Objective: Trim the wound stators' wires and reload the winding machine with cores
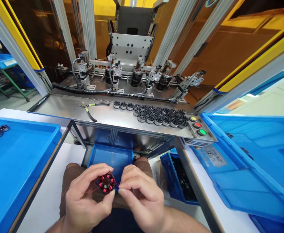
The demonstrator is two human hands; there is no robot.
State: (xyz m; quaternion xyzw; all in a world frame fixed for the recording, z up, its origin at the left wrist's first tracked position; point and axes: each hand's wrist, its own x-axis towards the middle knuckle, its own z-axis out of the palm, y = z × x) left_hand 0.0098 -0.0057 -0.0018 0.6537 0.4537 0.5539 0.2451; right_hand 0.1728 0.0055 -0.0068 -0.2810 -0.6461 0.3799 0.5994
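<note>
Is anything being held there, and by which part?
The left hand holds a round part with red windings by its rim; the right hand appears to pinch thin wires just beside that rim.

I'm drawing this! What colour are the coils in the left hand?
The coils are red, clearest in the head view.

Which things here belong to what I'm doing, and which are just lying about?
Seem to belong:
coil, in your left hand
wire, at your right hand
probably the cores, grouped on the bench
perhaps the left tray, with red-and-black parts

Seem just lying about:
pliers, open, untouched
low crate, dark contents unclear
</note>
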